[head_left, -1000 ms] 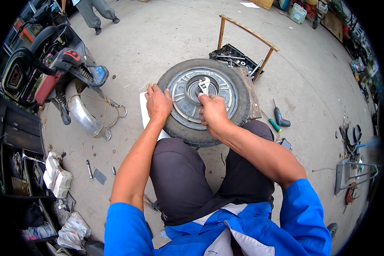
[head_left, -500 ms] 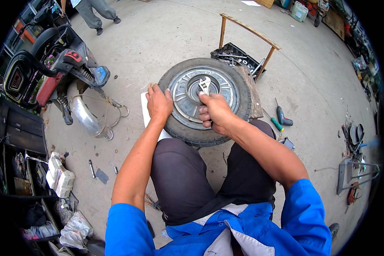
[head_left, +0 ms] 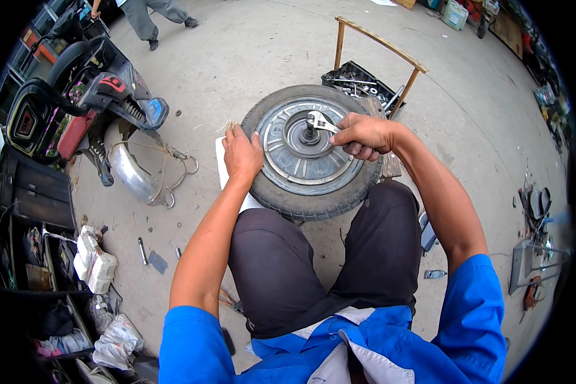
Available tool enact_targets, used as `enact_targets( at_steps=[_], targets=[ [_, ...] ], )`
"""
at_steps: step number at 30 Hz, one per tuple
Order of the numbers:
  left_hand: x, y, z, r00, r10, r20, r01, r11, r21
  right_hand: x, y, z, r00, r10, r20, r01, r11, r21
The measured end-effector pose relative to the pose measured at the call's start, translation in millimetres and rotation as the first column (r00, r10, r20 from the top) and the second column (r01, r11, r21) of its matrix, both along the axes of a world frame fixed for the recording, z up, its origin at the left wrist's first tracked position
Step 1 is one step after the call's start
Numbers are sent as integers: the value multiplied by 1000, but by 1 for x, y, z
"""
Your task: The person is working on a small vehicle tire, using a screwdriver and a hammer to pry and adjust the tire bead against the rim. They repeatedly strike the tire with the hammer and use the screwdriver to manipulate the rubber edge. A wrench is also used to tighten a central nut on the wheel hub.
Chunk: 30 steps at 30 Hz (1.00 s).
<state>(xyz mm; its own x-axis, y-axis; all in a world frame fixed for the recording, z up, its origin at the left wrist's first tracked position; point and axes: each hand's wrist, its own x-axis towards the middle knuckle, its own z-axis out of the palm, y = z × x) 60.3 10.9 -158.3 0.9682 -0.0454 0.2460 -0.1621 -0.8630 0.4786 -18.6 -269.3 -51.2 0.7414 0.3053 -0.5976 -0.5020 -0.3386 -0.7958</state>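
A wheel (head_left: 288, 185) with a black tyre and grey metal hub lies flat in front of my knees. My left hand (head_left: 242, 153) is closed over the tyre's left edge, the thumb on top. In my right hand (head_left: 368, 136) is the handle of a silver adjustable wrench (head_left: 326, 123). Its jaws sit at the top of the axle (head_left: 310, 136) that rises from the hub's centre. Whether they grip a nut there is too small to tell. A white board or sheet (head_left: 221, 168) shows beneath the left hand, partly hidden by the tyre.
Behind the wheel stand a black crate of tools (head_left: 358, 82) and a wooden frame (head_left: 381, 41). A scooter (head_left: 96, 109) stands at the left, above a cluttered shelf (head_left: 38, 256). A socket tool (head_left: 142, 251) lies on the floor. Another person's legs (head_left: 153, 19) show far left.
My right hand has swung to the right, and the wrench now lies sideways with its jaws at the axle. The left hand stays on the tyre.
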Motion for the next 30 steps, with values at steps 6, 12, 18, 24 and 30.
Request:
enact_targets(
  at_steps=[6, 12, 18, 24, 30],
  targets=[
    [-1, 0, 2, 1000, 2, -4, -2, 1000, 19, -3, 12, -9, 986, -130, 103, 113, 981, 156],
    [-2, -2, 4, 1000, 8, -18, -8, 1000, 22, -10, 24, -22, 969, -248, -14, 233, 888, 397],
    [0, -2, 0, 1000, 12, -10, -12, 1000, 16, -26, 61, -31, 840, -539, -67, 513, 746, 424],
    [-1, -3, 5, 999, 14, -32, -14, 1000, 6, -26, 135, -42, 524, -843, -119, 740, 381, 555],
    [0, -1, 2, 1000, 14, -15, -14, 1000, 2, -22, 121, -39, 638, -765, -88, 708, 537, 459]
  ],
)
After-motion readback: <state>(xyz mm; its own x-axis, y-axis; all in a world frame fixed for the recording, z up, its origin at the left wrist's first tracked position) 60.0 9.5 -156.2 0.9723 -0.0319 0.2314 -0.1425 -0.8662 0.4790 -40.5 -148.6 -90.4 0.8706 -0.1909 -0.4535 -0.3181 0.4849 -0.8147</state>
